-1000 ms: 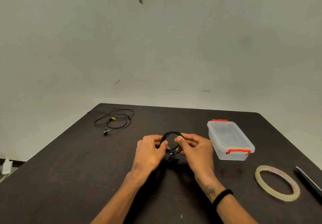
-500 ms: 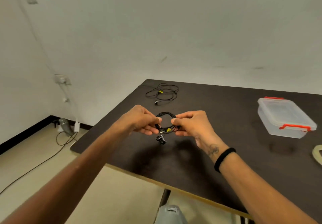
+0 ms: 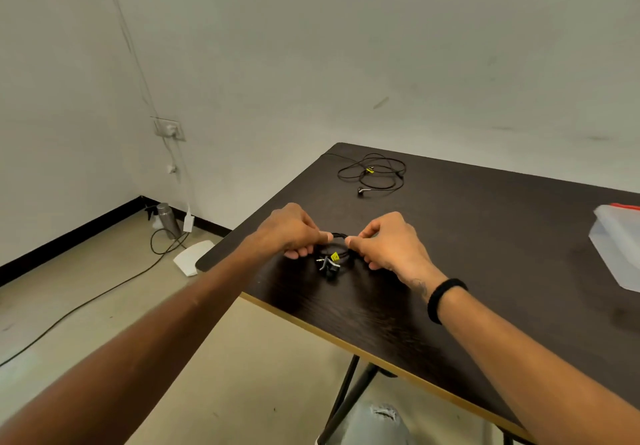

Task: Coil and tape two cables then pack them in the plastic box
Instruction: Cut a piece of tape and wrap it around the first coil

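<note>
A small black coiled cable (image 3: 333,260) with a yellow tag and dangling plugs hangs just above the dark table (image 3: 485,254). My left hand (image 3: 291,231) pinches its left side and my right hand (image 3: 388,242) pinches its right side, thumbs nearly meeting over the coil's top. A second black cable (image 3: 374,174) with a yellow tag lies loosely looped near the table's far left corner. The clear plastic box (image 3: 618,247) with a red clip sits at the right edge of view, partly cut off. No tape roll is in view.
The table's left corner and near edge lie close to my hands. Beyond it is floor with a metal bottle (image 3: 168,219), a trailing black cord (image 3: 104,292), a white paper (image 3: 192,259) and a wall socket (image 3: 168,129). A knee in grey jeans (image 3: 374,424) shows below the table.
The view has swung left, so the tape roll has left the frame and the box sits at the right edge. Both hands still hold the coil, thumbs now closer together on top.
</note>
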`<control>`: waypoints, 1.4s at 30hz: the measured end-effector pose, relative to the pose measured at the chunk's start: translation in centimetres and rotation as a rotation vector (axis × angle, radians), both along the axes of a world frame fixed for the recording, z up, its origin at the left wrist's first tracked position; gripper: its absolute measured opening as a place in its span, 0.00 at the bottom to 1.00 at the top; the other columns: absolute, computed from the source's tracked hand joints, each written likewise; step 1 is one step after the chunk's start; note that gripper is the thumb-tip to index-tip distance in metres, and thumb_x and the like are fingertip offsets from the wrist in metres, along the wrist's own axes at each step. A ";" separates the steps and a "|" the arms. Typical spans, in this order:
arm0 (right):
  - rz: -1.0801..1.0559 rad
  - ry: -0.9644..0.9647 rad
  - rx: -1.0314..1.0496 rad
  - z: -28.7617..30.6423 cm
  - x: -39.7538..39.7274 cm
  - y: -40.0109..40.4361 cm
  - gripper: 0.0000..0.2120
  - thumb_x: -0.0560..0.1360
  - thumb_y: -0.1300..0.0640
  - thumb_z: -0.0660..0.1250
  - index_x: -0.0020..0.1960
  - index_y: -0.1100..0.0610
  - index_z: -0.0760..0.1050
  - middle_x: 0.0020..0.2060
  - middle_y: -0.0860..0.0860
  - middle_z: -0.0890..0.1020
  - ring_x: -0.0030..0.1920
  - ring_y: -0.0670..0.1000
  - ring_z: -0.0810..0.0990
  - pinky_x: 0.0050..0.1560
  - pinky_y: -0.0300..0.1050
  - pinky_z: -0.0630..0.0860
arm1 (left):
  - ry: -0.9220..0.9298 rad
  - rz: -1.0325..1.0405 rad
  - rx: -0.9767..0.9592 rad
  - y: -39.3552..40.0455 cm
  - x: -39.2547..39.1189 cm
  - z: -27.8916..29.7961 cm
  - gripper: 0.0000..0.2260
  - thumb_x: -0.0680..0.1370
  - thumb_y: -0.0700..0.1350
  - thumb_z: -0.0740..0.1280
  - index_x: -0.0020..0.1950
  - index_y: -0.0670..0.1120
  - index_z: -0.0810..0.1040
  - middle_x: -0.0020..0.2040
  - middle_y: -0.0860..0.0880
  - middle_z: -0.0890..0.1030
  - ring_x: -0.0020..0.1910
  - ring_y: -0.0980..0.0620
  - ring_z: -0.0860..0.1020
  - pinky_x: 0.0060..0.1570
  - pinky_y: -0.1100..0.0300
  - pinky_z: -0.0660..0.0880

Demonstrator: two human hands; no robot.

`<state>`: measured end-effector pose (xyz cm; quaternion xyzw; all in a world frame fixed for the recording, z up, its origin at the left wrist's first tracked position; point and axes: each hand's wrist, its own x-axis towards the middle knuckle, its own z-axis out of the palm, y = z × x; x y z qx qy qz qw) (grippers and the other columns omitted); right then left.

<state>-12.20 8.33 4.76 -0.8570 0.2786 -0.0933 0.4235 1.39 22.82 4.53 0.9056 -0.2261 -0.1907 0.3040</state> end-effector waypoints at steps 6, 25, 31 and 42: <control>-0.046 -0.032 0.012 -0.1 0.7 -1.2 0.13 0.79 0.47 0.73 0.44 0.56 0.85 0.36 0.51 0.87 0.32 0.49 0.87 0.23 0.30 0.70 | -0.062 0.039 -0.073 -0.1 1.5 0.1 0.19 0.80 0.60 0.69 0.48 0.44 0.85 0.35 0.48 0.85 0.26 0.55 0.78 0.26 0.64 0.74; -0.111 -0.148 -0.040 -1.8 3.1 -8.6 0.06 0.79 0.54 0.73 0.45 0.53 0.85 0.37 0.50 0.88 0.33 0.45 0.87 0.34 0.32 0.78 | -0.343 -0.089 -0.025 -12.6 4.0 -0.9 0.22 0.79 0.51 0.72 0.72 0.50 0.75 0.65 0.44 0.81 0.65 0.43 0.79 0.65 0.49 0.75; -0.075 -0.132 -0.135 -1.9 -2.0 -11.5 0.04 0.78 0.54 0.73 0.51 0.53 0.86 0.39 0.48 0.87 0.42 0.45 0.86 0.41 0.38 0.81 | -0.458 -0.392 0.028 -17.0 -2.9 0.3 0.14 0.78 0.46 0.70 0.64 0.48 0.81 0.58 0.44 0.84 0.58 0.44 0.82 0.60 0.50 0.78; -0.244 -0.101 -0.409 -0.8 -21.9 -16.8 0.05 0.77 0.57 0.74 0.52 0.53 0.86 0.43 0.46 0.87 0.41 0.41 0.83 0.42 0.28 0.75 | -0.327 -0.620 -0.219 -22.6 -19.5 -1.3 0.10 0.79 0.45 0.69 0.59 0.51 0.84 0.45 0.54 0.84 0.41 0.56 0.82 0.51 0.62 0.79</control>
